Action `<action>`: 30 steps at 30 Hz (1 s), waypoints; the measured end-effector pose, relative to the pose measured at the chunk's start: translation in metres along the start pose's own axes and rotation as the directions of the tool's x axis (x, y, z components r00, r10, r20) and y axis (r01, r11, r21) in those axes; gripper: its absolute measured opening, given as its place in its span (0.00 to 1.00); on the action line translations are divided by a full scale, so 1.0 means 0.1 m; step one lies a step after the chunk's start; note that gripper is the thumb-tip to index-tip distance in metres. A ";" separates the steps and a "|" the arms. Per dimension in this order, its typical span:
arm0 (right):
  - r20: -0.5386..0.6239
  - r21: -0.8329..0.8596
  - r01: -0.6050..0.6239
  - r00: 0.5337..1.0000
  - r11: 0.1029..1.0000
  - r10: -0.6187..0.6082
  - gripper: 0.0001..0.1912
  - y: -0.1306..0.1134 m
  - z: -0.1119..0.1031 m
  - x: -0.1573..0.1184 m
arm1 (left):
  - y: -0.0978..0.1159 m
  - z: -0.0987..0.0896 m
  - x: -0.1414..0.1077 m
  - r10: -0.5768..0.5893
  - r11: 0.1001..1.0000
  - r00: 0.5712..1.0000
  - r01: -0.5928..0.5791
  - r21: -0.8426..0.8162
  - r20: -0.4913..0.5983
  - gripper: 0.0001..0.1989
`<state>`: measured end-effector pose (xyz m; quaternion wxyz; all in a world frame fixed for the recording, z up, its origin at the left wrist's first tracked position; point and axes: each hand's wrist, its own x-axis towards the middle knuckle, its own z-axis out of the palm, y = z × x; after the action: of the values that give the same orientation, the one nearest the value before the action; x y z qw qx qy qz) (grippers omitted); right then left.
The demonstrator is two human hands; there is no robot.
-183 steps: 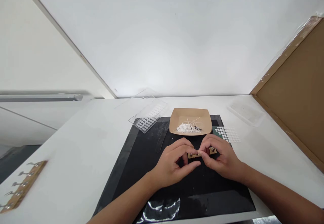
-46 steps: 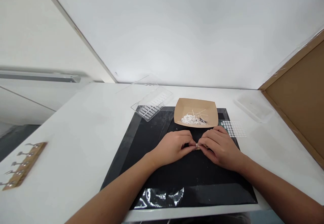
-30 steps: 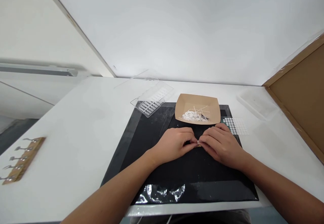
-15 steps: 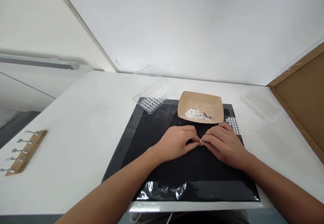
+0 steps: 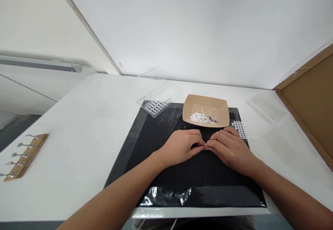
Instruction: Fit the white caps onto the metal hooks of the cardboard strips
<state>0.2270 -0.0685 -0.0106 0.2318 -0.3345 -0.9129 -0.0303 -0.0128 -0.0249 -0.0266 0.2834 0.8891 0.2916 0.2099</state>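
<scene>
Fingertips of my left hand [image 5: 186, 146] and my right hand [image 5: 230, 148] meet over the black mat [image 5: 179, 179], both closed in a pinch. Between them shows a tiny whitish piece [image 5: 205, 146], mostly covered by the fingers and too small to name. Just beyond my hands stands a brown paper tray [image 5: 221, 110], with a heap of white scraps and thin strips [image 5: 203, 116] in it. A sheet of round white dots [image 5: 244, 130] lies beside my right hand, partly over the mat's right edge.
A clear plastic case [image 5: 158, 101] with white rectangular pieces rests at the mat's far left corner. Off to the far left lies a wooden strip [image 5: 27, 157] holding several small metal parts. A translucent tray [image 5: 267, 108] is near the cardboard box [image 5: 309, 94] at right.
Less of the small piece shows between my fingertips now. My hands otherwise stay nearly in place, and the things on the table have not moved.
</scene>
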 end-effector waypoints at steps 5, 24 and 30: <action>-0.009 0.000 0.024 1.000 1.000 -0.024 0.06 0.01 -0.02 -0.02 | 0.00 0.01 0.01 -0.021 1.000 1.000 0.021 -0.009 -0.010 0.05; -0.077 0.091 0.002 0.997 0.996 0.005 0.04 0.12 0.00 -0.03 | 0.01 0.00 0.00 -0.046 0.999 0.999 0.047 -0.022 0.007 0.06; -0.076 0.103 -0.010 0.997 0.995 0.018 0.03 0.09 0.03 -0.04 | 0.02 -0.01 0.00 -0.045 0.999 0.999 0.045 -0.022 -0.005 0.06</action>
<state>0.2338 -0.0632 -0.0155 0.2838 -0.3273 -0.9013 0.0056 -0.0121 -0.0260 -0.0249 0.2970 0.8786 0.3101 0.2090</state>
